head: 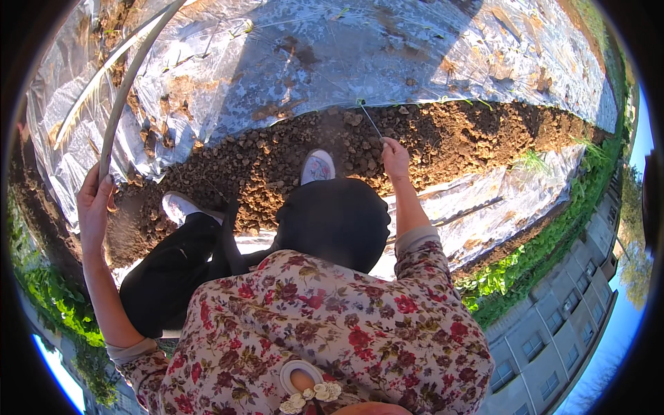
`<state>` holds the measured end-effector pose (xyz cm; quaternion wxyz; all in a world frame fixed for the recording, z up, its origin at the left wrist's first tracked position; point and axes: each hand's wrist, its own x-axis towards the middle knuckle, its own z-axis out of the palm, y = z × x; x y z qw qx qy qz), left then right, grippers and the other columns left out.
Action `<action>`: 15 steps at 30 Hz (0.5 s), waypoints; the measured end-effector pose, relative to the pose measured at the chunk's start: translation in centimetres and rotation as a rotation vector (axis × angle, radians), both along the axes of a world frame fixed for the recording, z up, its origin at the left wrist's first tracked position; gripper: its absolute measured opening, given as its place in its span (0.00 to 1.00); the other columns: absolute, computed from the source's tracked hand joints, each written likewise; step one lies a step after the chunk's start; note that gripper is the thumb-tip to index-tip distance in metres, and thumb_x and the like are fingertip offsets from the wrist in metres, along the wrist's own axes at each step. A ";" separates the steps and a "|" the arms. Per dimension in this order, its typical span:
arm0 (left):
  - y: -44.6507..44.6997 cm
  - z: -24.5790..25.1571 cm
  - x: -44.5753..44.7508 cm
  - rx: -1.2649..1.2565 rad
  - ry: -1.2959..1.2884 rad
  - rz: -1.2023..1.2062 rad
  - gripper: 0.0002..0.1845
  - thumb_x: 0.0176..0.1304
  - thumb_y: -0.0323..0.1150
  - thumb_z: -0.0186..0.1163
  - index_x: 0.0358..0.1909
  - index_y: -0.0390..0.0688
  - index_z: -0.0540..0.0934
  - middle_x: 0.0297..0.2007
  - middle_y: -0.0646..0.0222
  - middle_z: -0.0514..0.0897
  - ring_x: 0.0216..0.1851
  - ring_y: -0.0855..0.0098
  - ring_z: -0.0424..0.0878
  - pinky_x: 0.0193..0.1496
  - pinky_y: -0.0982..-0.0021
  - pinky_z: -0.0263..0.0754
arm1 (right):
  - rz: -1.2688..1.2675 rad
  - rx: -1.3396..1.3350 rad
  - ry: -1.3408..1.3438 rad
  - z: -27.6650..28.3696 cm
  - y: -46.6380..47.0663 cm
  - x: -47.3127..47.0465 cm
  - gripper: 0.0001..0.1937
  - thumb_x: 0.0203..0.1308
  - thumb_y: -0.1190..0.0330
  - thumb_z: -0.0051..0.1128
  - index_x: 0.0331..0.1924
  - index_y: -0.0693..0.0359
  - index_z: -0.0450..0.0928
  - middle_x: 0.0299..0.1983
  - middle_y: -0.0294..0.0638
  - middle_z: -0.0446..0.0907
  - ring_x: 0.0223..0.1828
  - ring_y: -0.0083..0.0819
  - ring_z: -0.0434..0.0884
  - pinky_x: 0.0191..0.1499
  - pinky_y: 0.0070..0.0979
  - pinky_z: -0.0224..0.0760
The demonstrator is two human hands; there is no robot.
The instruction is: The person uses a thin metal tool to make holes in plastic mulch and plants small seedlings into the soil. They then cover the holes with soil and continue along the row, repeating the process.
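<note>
My left hand (96, 199) grips a long wooden pole (124, 88) that rises past the top edge at the left. My right hand (395, 156) holds a thin metal rod (371, 121). The rod's far end touches a small green seedling (361, 102) at the near edge of the clear plastic film (363, 57) that covers the soil bed. More small green shoots (456, 99) poke out along that edge. Whether the rod's tip is hooked is too small to tell.
A furrow of clumpy brown soil (249, 161) runs across, with my shoes (317, 167) in it. Behind me lies another film-covered strip (498, 205). Leafy green plants (498, 275) and a grey building (544, 332) stand at the right.
</note>
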<state>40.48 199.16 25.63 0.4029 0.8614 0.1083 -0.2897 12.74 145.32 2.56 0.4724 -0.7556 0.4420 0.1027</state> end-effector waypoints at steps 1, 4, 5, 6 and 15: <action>0.0 0.0 0.1 -0.002 0.007 -0.005 0.23 0.61 0.36 0.56 0.55 0.35 0.69 0.25 0.77 0.72 0.22 0.87 0.63 0.23 0.84 0.58 | 0.042 -0.056 -0.014 0.1 -0.1 0.1 0.09 0.59 0.72 0.47 0.41 0.63 0.77 0.18 0.30 0.71 0.19 0.15 0.66 0.23 0.15 0.59; 0.0 -0.1 0.0 0.013 0.019 0.005 0.24 0.60 0.37 0.56 0.56 0.35 0.69 0.25 0.76 0.73 0.22 0.87 0.63 0.23 0.84 0.59 | 0.004 -0.087 -0.025 0.4 0.1 0.3 0.09 0.59 0.73 0.47 0.41 0.63 0.77 0.18 0.29 0.71 0.19 0.15 0.65 0.23 0.15 0.59; 0.0 -0.1 0.0 0.023 0.022 0.011 0.24 0.60 0.37 0.56 0.56 0.36 0.69 0.25 0.76 0.73 0.22 0.87 0.64 0.23 0.84 0.59 | -0.082 -0.018 -0.045 0.3 0.3 0.3 0.09 0.59 0.73 0.47 0.41 0.63 0.77 0.18 0.29 0.71 0.20 0.14 0.65 0.22 0.15 0.59; 0.0 -0.1 -0.1 0.028 0.021 0.015 0.24 0.60 0.37 0.57 0.56 0.36 0.69 0.26 0.76 0.73 0.22 0.87 0.64 0.23 0.84 0.59 | -0.178 0.063 -0.063 0.3 0.5 0.3 0.09 0.59 0.73 0.47 0.40 0.63 0.77 0.18 0.29 0.70 0.20 0.14 0.65 0.22 0.15 0.58; -0.4 0.1 0.0 0.023 0.032 0.017 0.24 0.60 0.37 0.56 0.56 0.36 0.69 0.26 0.76 0.74 0.23 0.86 0.64 0.23 0.83 0.59 | -0.177 0.117 -0.003 0.5 1.6 -0.4 0.10 0.60 0.72 0.46 0.42 0.63 0.77 0.18 0.29 0.71 0.19 0.13 0.65 0.20 0.12 0.56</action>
